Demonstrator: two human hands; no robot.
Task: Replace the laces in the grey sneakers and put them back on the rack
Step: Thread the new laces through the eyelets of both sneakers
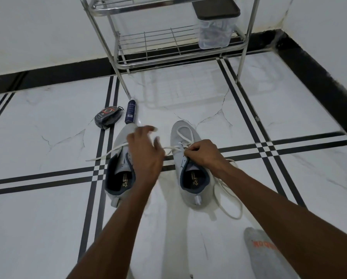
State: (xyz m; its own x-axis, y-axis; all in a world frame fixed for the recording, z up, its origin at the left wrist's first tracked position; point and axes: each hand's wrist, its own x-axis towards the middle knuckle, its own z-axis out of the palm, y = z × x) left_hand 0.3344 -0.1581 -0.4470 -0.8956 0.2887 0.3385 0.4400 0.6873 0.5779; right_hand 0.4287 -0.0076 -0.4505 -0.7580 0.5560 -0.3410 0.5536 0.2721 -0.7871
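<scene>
**Mia:** What is that grey thing right down by us?

**Sam:** A foot in a grey sock (pixel 263 250). It sits on the floor, out of the way of the shoes.

**Mia:** Why are the two shoes side by side with the heels toward us?

**Sam:** I think it is so the person can reach both openings and see the lace holes. The right sneaker (pixel 190 168) is under the right hand (pixel 203 153).

**Mia:** What is that hand doing?

**Sam:** Its fingers are curled and pinching the white lace (pixel 185 135) on top of the shoe, near the tongue. One long end loops loose on the floor beside the heel. The other end makes a loop over the toe.

**Mia:** And the other hand?

**Sam:** The left hand (pixel 145 152) is spread, fingers apart, holding nothing. It hangs above the left sneaker (pixel 119 170). It is a bit blurry. I guess it is going to help with the lace.

**Mia:** Does the left shoe have a lace?

**Sam:** A second lace (pixel 106 155) lies across it and trails onto the floor. I cannot tell how far it is threaded.

**Mia:** What is past the shoes?

**Sam:** A dark spray can (pixel 129 112) and a polish sponge case (pixel 107 117) lie on the floor. Farther back stands the metal rack (pixel 168 49). A clear box (pixel 216 25) with a dark lid sits on its low shelf. The shoes are not on it yet.
</scene>
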